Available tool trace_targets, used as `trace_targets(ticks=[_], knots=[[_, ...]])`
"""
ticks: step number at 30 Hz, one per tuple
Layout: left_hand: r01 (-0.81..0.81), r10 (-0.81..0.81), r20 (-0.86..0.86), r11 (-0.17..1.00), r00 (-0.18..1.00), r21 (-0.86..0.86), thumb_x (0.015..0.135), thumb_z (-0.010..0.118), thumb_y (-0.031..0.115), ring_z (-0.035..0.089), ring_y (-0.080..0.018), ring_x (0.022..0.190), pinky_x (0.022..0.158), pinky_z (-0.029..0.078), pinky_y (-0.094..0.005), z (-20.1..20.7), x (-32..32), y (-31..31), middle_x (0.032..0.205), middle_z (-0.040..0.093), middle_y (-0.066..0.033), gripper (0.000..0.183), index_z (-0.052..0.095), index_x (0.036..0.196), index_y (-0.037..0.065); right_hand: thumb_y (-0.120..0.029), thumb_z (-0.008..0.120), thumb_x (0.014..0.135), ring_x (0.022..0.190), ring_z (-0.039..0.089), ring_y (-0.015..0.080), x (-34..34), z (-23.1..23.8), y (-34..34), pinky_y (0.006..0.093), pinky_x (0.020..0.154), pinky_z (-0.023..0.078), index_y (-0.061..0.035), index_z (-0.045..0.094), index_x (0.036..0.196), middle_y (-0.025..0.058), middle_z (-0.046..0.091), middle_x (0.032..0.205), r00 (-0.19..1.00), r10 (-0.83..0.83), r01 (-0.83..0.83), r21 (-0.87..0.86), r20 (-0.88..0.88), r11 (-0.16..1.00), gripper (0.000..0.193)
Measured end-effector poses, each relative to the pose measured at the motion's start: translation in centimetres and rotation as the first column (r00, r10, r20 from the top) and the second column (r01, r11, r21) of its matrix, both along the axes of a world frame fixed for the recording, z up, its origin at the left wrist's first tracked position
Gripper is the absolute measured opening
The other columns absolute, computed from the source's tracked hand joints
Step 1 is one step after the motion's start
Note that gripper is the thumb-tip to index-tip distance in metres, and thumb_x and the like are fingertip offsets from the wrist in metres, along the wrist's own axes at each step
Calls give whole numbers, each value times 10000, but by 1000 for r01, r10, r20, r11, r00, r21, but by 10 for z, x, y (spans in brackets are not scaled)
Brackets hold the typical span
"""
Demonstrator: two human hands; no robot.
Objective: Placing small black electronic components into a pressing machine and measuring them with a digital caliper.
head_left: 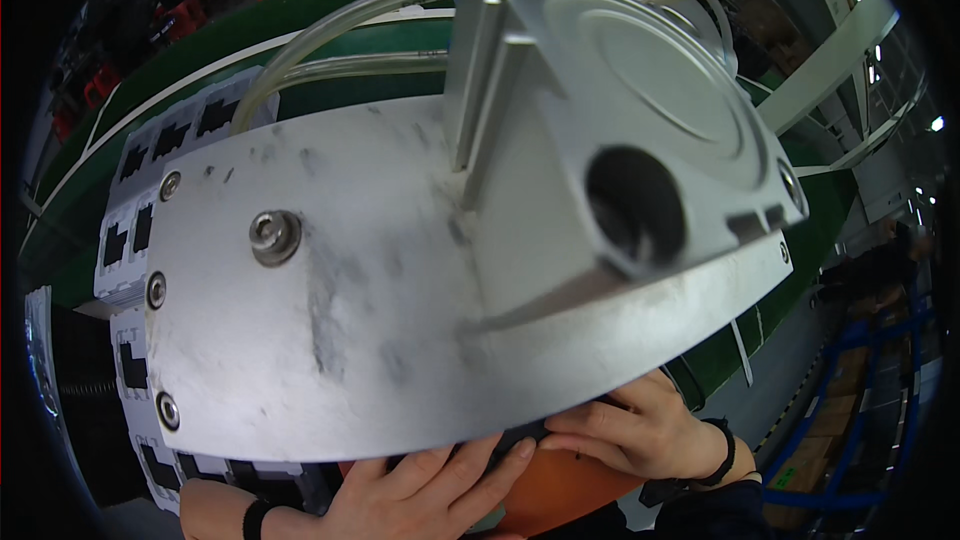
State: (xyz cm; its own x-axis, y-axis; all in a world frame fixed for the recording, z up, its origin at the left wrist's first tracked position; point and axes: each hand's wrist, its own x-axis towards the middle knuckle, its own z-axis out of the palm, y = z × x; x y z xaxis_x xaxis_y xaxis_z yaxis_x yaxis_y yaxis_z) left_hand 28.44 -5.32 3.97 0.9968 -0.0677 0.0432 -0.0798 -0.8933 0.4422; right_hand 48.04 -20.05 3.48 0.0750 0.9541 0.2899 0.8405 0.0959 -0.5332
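Just beyond the near edge of a large silver metal plate [390, 380], my two hands come together, partly hidden by it. A black piece [517, 437], mostly covered, shows between them; I cannot make out its kind. My left hand [425, 495] has its fingers together and bent toward this piece, some tips under the plate's edge. My right hand [640, 430] is closed on the piece's right side, with thumb and fingers drawn in. An orange surface [565, 490] lies below both hands. Each wrist wears a black band.
A machined metal block [540, 130] with a round hole rises from the plate, close in view. Clear tubes [340, 25] run off it. Grey trays with black cutouts [170, 140] stand at left on a green bench [75, 210]. Blue racking with cartons [835, 410] is at right.
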Motion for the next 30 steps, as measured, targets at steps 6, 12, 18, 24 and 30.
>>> trace_targets(ticks=[6,12,18,24,30], knots=[[2,-3,13,996,1000,85,826,577,581,396,-350,1309,1083,259,-534,-2,2,-3,1433,425,-169,695,526,1343,120,-151,772,736,1006,553,279,4,-1,0,347,834,487,-43,640,863,106,589,1143,999,24,-24,25,25,999,213],[-4,-11,89,986,996,169,793,639,592,454,-351,1252,1049,320,-524,-1,2,-4,1389,474,-170,712,546,1325,127,-163,746,776,1007,515,290,10,-4,-1,381,818,441,-78,582,858,85,572,1102,998,61,-62,34,9,998,203],[-156,177,270,983,946,-98,749,752,465,569,-344,1061,892,453,-452,7,-12,5,1294,524,-181,686,577,1270,53,-86,761,758,930,566,254,2,3,-5,335,736,466,-76,577,832,86,573,1042,978,78,-77,10,-191,997,199],[-174,303,103,759,948,-627,835,741,160,575,-112,631,564,482,-248,12,-13,-11,944,667,-72,443,601,1228,9,28,827,650,779,643,197,-22,2,-23,289,631,510,-51,562,710,98,628,830,904,-73,145,140,-422,979,283],[-187,309,45,679,950,-710,848,724,106,543,-75,621,541,443,-218,4,-41,-14,864,640,-28,312,674,1151,55,55,828,639,752,655,183,-49,10,-25,266,593,530,-60,530,687,110,635,840,948,15,64,235,-317,970,323]])
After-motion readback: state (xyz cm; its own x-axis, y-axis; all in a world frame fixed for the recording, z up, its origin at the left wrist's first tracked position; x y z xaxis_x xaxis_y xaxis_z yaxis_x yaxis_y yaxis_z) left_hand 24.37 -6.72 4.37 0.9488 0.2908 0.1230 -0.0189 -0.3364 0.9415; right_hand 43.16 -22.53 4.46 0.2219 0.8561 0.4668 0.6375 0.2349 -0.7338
